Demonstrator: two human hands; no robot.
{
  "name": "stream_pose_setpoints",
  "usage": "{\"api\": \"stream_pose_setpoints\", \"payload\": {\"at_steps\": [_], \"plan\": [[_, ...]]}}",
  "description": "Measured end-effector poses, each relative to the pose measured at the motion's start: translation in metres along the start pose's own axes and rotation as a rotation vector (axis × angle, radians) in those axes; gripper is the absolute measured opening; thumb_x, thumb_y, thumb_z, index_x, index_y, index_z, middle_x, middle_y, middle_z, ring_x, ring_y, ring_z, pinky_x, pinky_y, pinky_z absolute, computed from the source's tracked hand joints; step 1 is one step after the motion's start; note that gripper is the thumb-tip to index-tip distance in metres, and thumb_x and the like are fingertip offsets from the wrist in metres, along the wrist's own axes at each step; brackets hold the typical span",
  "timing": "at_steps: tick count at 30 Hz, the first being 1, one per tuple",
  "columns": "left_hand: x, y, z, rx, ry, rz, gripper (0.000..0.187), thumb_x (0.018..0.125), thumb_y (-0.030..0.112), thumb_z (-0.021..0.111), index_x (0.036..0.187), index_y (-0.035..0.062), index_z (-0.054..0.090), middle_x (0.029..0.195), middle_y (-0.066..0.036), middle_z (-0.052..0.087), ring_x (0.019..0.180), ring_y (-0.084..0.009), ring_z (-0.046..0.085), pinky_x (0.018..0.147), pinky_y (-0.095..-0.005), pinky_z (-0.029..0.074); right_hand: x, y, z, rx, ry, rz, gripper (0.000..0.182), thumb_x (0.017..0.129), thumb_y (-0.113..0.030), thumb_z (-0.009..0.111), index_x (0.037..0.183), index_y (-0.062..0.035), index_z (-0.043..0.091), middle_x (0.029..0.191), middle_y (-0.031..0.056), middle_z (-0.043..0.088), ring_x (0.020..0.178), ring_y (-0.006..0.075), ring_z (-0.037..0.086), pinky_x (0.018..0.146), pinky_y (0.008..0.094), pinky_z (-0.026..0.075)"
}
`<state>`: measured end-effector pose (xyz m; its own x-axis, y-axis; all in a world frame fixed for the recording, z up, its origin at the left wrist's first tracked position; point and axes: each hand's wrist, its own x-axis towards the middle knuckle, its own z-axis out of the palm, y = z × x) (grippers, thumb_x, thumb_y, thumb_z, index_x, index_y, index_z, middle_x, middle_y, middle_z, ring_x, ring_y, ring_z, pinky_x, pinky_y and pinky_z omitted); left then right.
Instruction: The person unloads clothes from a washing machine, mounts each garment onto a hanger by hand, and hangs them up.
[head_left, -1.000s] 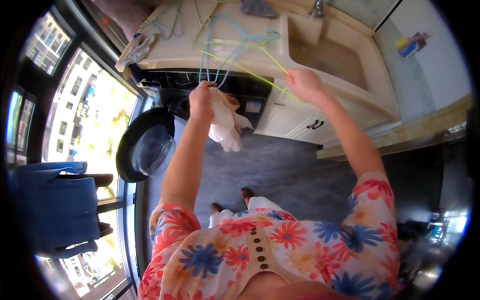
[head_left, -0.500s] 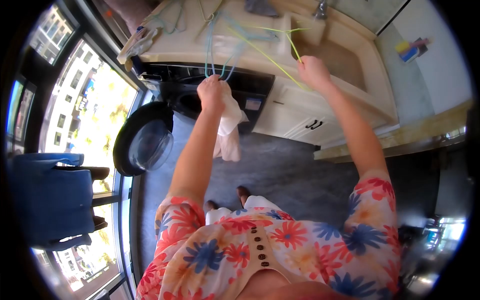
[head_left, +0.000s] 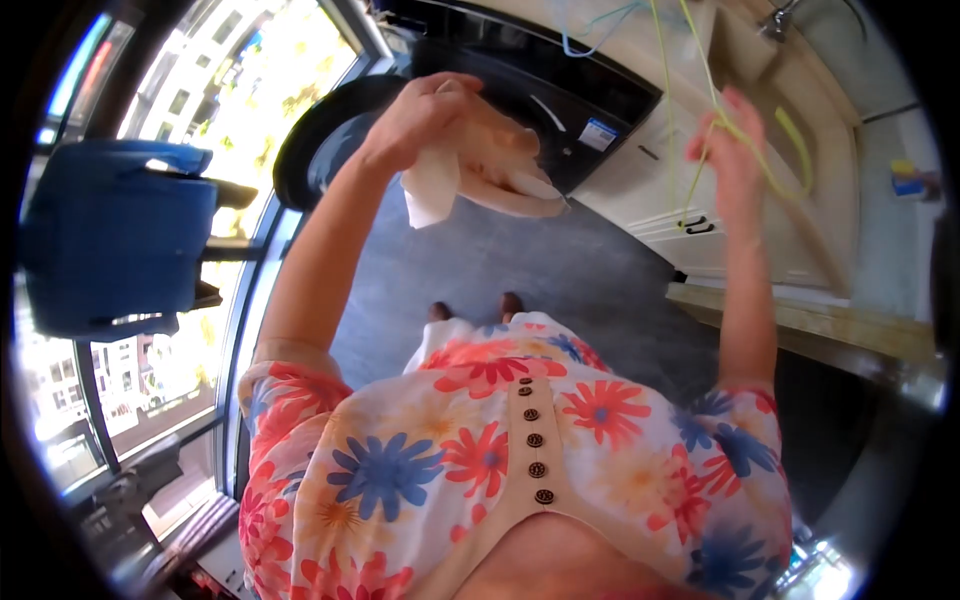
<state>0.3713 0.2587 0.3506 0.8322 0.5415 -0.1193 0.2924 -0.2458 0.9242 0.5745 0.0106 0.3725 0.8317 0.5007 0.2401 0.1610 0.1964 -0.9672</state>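
Observation:
My left hand [head_left: 425, 118] is closed on a bunched pale cream garment [head_left: 505, 165], which hangs in folds in front of the black washing machine. Its exact kind is hard to make out. Off to the right, my right hand [head_left: 735, 150] grips a thin yellow-green clothes hanger [head_left: 795, 148], partly blurred, in front of the sink counter. Light blue hangers [head_left: 590, 45] show at the top, at the counter's edge.
The washing machine [head_left: 560, 110] has its round door [head_left: 335, 140] swung out to the left. A white cabinet [head_left: 640, 185] stands beside it, under a beige sink [head_left: 830, 185]. A blue denim garment [head_left: 110, 240] hangs by the window. Grey floor [head_left: 460, 260] lies below.
The view has shifted downward and left. My left hand has come away from the blue hangers with the garment. My right hand still holds the yellow-green hanger, now turned differently.

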Motion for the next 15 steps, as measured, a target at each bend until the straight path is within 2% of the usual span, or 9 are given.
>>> {"api": "stream_pose_setpoints", "payload": {"at_steps": [2,5,8,9,10,12,13,15], "plan": [[-0.018,0.011,-0.014,0.001,-0.012,0.034,0.043,0.066,0.017,0.047,0.105,0.0034,0.057,0.094,-0.010,0.056,0.079,-0.0172,0.057,0.071,-0.0268,0.048,0.039,0.006,0.008,-0.039,-0.029,-0.125,0.036,0.078,-0.007,0.056,0.110,0.0052,0.047,0.063,-0.0009,0.050,0.047,0.0036,0.040,0.041,0.0182,0.033],[-0.051,0.030,-0.030,0.088,0.047,0.032,0.042,0.066,0.017,0.044,0.105,0.0074,0.059,0.097,-0.009,0.058,0.081,-0.0162,0.057,0.075,-0.0253,0.047,0.064,0.006,0.038,-0.130,-0.028,-0.067,0.039,0.081,-0.011,0.052,0.117,0.0041,0.045,0.058,-0.0030,0.043,0.043,0.0024,0.032,0.039,0.0167,0.025],[-0.079,0.034,-0.044,0.121,0.107,0.018,0.042,0.067,0.016,0.043,0.104,0.0085,0.060,0.096,-0.009,0.059,0.078,-0.0147,0.058,0.073,-0.0246,0.048,0.057,0.004,0.053,0.047,-0.158,0.059,0.032,0.081,-0.012,0.055,0.108,0.0048,0.052,0.052,-0.0056,0.041,0.040,0.0021,0.029,0.036,0.0183,0.019],[-0.088,0.036,-0.048,0.128,0.134,0.014,0.042,0.067,0.016,0.043,0.104,0.0086,0.060,0.095,-0.009,0.060,0.077,-0.0142,0.058,0.072,-0.0245,0.048,0.049,0.003,0.064,0.173,-0.152,0.064,0.022,0.083,-0.015,0.052,0.094,0.0034,0.059,0.046,-0.0075,0.031,0.040,0.0032,0.025,0.038,0.0201,0.017],[-0.097,0.036,-0.052,0.161,0.145,0.036,0.041,0.067,0.016,0.042,0.104,0.0086,0.061,0.094,-0.009,0.060,0.077,-0.0139,0.058,0.072,-0.0242,0.048,0.048,0.003,0.071,0.361,-0.226,0.128,0.021,0.083,-0.016,0.050,0.089,0.0024,0.059,0.046,-0.0071,0.027,0.040,0.0040,0.023,0.039,0.0209,0.017],[-0.114,0.038,-0.062,0.228,0.163,0.090,0.041,0.068,0.016,0.042,0.103,0.0084,0.061,0.093,-0.009,0.061,0.076,-0.0132,0.058,0.071,-0.0236,0.048,0.046,-0.006,0.087,0.734,-0.365,0.255,0.024,0.084,-0.019,0.047,0.080,0.0005,0.060,0.044,-0.0064,0.020,0.040,0.0057,0.019,0.040,0.0225,0.018],[-0.122,0.045,-0.065,0.155,0.201,0.011,0.040,0.068,0.016,0.042,0.102,0.0080,0.062,0.092,-0.008,0.061,0.074,-0.0129,0.058,0.071,-0.0230,0.047,0.042,-0.013,0.098,0.883,-0.462,0.332,0.027,0.085,-0.022,0.044,0.069,-0.0033,0.057,0.043,-0.0040,0.015,0.041,0.0077,0.017,0.043,0.0244,0.019],[-0.143,0.067,-0.067,0.063,0.225,-0.104,0.040,0.068,0.016,0.043,0.101,0.0074,0.062,0.092,-0.008,0.061,0.073,-0.0128,0.058,0.071,-0.0229,0.047,0.025,-0.017,0.128,1.099,-0.612,0.359,0.024,0.082,-0.022,0.047,0.067,-0.0053,0.056,0.043,-0.0045,0.019,0.041,0.0074,0.017,0.045,0.0245,0.018]]}}
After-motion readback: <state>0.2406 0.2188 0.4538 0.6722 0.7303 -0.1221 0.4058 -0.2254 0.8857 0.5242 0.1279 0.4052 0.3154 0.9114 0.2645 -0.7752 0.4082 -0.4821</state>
